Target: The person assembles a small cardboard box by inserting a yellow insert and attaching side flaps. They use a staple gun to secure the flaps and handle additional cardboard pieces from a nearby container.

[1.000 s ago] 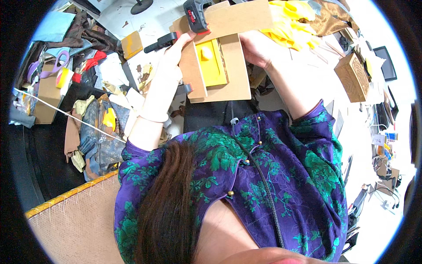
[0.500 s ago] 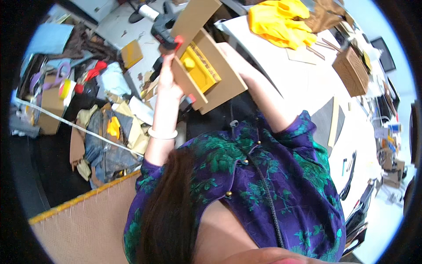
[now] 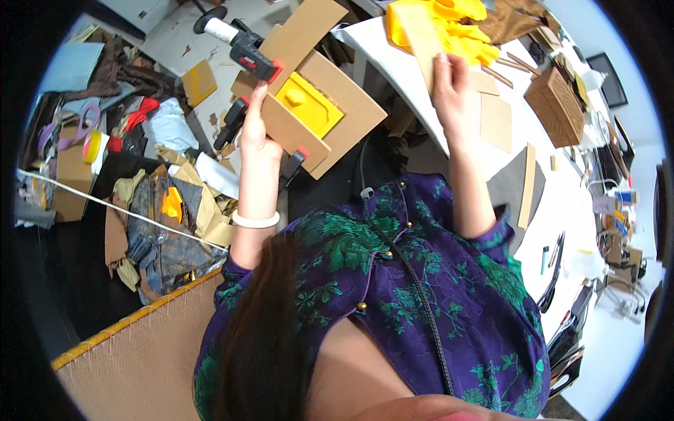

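Observation:
My left hand (image 3: 258, 133) grips the near left edge of a brown fibreboard assembly (image 3: 361, 105), thumb laid up along it. A yellow block (image 3: 319, 116) with a recess and a raised knob sits in the middle of the assembly. Black and red bar clamps are on its left side and lower edge; the largest clamp (image 3: 254, 62) has a white grip, and a smaller clamp (image 3: 295, 165) is at the near edge. Off to the right, over the white table, my right hand (image 3: 451, 81) is closed on a thin pale board strip (image 3: 415, 35), apart from the assembly.
The white table (image 3: 463, 130) curves along the right, bearing a yellow cloth (image 3: 467, 31), a brown wooden block (image 3: 556, 105), flat pieces and a long pale strip (image 3: 528, 186). At left lie heaped fabrics (image 3: 158, 231), scissors (image 3: 84, 123) and a white cord (image 3: 119, 207).
My right hand has left the assembly's right side and moved right over the table, where it now holds the pale strip. The assembly has tilted in my left hand, showing more clamps.

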